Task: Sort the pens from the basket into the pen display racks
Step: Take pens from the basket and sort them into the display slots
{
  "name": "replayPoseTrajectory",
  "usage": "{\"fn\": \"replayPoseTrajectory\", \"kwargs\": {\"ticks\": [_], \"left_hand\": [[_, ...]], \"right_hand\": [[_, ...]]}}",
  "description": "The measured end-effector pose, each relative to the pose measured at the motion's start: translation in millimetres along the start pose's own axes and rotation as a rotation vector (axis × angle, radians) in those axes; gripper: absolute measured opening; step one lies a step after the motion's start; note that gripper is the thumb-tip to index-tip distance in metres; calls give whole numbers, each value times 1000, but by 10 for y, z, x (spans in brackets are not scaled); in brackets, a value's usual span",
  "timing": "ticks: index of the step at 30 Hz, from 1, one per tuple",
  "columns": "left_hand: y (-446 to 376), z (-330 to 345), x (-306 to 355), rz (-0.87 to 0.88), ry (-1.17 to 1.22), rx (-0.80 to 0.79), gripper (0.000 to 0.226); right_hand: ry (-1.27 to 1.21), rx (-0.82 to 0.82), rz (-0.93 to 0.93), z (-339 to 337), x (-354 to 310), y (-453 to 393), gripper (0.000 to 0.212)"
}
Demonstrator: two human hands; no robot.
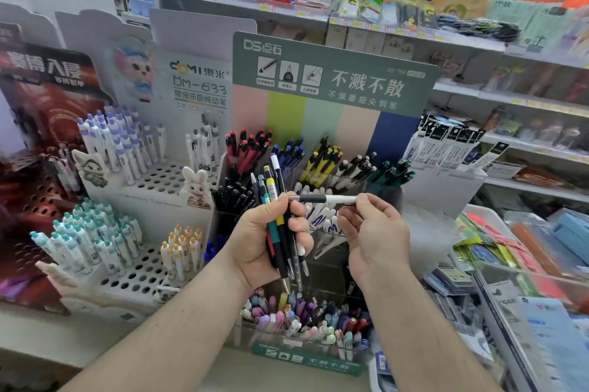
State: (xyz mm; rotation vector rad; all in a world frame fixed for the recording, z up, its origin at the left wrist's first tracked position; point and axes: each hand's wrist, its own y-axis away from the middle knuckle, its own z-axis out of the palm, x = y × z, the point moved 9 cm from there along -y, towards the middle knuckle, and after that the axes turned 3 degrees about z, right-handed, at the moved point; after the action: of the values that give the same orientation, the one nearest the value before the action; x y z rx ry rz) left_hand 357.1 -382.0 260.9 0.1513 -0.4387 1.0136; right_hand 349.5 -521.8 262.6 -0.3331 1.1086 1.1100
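One white pen with a black grip (pixel 325 199) lies level between both hands, its tail pinched by the right hand (pixel 371 234). The left hand (pixel 271 240) curls round a bundle of pens (pixel 280 216), thumb touching the white pen's tip. Behind them stands the green-topped pen rack (pixel 331 79).

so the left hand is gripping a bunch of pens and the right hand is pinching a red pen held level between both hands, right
Not quite: the pen pinched by the right hand is white with a black grip, not red. The head view shows it held level between both hands, while the left hand grips the bunch of pens.
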Motion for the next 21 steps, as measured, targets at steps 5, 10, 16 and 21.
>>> {"fn": "replayPoseTrajectory", "kwargs": {"ticks": [5,10,16,21], "left_hand": [[-59,-19,9,-33,-97,65,23],[-135,-168,135,33,-191,230,6],[-192,-137,215,57,-268,251,12],[-187,-103,277,74,-273,246,11]], "right_hand": [[-46,70,-235,-53,-493,26,10],[223,196,-925,41,-1449,165,17],[636,176,-1090,506,-1560,-164,14],[1070,-10,-928,855,-1185,-485,16]]}}
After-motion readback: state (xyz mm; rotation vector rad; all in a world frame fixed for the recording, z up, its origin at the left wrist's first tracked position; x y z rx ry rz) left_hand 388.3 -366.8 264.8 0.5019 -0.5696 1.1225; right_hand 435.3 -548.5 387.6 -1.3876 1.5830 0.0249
